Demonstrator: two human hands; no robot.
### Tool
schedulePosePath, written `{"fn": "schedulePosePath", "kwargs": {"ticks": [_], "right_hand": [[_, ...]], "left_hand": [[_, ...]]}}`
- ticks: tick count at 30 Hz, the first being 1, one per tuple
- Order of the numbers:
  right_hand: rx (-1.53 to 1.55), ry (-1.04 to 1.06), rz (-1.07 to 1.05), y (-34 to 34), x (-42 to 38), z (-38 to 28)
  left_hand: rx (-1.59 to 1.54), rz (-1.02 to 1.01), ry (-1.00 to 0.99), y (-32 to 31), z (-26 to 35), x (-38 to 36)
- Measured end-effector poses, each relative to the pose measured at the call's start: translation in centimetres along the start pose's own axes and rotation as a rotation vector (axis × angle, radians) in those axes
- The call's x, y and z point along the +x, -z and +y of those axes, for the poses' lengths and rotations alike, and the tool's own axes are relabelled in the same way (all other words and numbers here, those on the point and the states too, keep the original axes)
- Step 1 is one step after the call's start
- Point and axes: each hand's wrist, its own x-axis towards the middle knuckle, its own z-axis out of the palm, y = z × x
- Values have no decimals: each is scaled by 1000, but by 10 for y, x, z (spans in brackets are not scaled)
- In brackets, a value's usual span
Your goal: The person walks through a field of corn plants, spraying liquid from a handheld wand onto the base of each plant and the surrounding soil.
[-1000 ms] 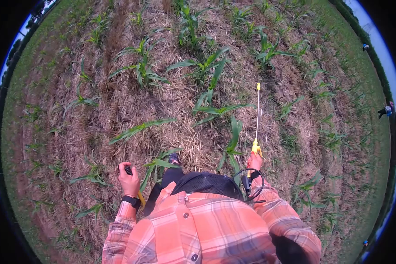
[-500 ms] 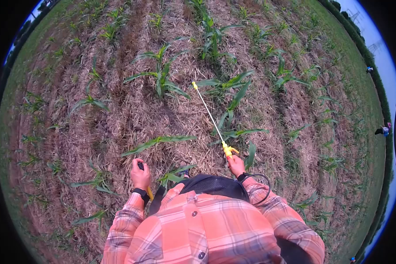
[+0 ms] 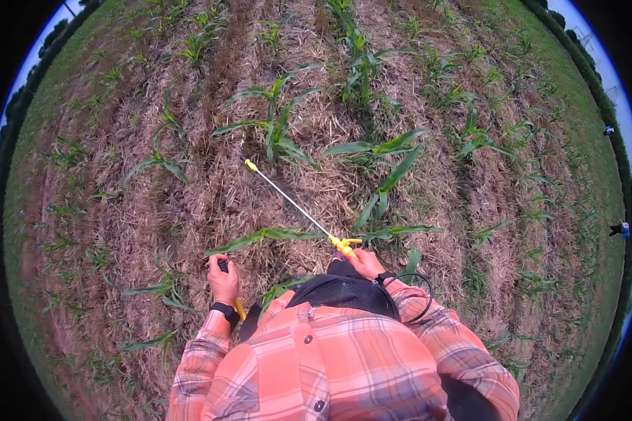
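My right hand [image 3: 365,264] is closed round the rear of a yellow spray handle [image 3: 344,246], right of my waist. From it a thin white wand [image 3: 291,201] runs up and left to a yellow nozzle [image 3: 251,165], held over straw-covered soil, left of and below a young maize plant [image 3: 274,130]. A dark hose [image 3: 428,289] loops beside my right wrist. My left hand [image 3: 223,281] is wrapped round a black grip [image 3: 223,265] on a yellow lever [image 3: 241,309], near a long maize leaf [image 3: 263,237].
Rows of young maize [image 3: 364,67] cross the straw-littered ground ahead and on both sides. More leaves [image 3: 393,179] stand just beyond the spray handle. Two distant people [image 3: 623,229] [image 3: 609,130] are at the far right edge, by a hedge. My foot is partly hidden below my waist.
The wand has swung left, its nozzle moving from beside the right-hand leaves to the left of the central plant. My right hand has shifted slightly left. The field has shifted right in view.
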Motion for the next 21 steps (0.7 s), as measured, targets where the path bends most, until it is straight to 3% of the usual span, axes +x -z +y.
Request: {"fn": "schedulePosePath", "kwargs": {"ticks": [5, 8, 11, 14, 16, 20, 21], "right_hand": [[48, -77, 108, 38, 32, 27], [130, -137, 192, 58, 44, 51], [233, -221, 326, 78, 52, 80], [535, -314, 427, 87, 60, 124], [774, -476, 476, 112, 52, 120], [948, -524, 609, 144, 47, 140], [950, -528, 612, 150, 45, 145]], "left_hand": [[86, 16, 38, -10, 56, 24], [85, 50, -113, -32, 78, 41], [94, 25, -104, -50, 106, 52], [110, 28, -163, -67, 116, 61], [87, -1, -147, -73, 127, 64], [66, -10, -125, -81, 135, 67], [70, 20, -198, -83, 134, 69]]}}
